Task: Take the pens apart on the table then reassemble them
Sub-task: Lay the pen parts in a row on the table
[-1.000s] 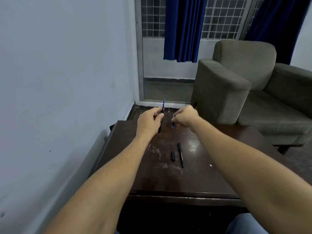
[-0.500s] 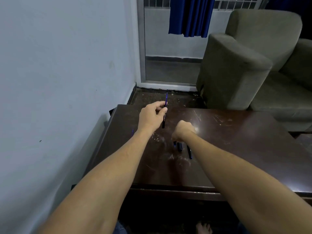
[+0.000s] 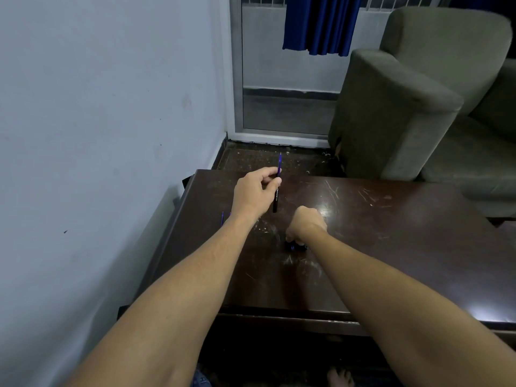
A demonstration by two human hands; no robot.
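My left hand point(image 3: 255, 191) pinches a black pen barrel point(image 3: 276, 198) upright above the dark wooden table point(image 3: 391, 247), with a blue refill tip point(image 3: 279, 160) sticking out of its top. My right hand point(image 3: 305, 224) is lowered onto the table, its fingers curled down over small black pen parts point(image 3: 296, 247) that lie there, mostly hidden by the hand. Thin blue refills point(image 3: 222, 217) lie near the table's left edge, partly behind my left wrist.
A blue-grey wall runs close along the table's left side. A grey armchair point(image 3: 405, 107) stands behind the table to the right. A glass door with a blue curtain point(image 3: 321, 23) is at the back. A bare foot point(image 3: 339, 377) shows under the table's front edge.
My right hand has come down from beside the left hand onto the loose pen parts on the table. My left hand still holds the barrel up. The camera tilted downward.
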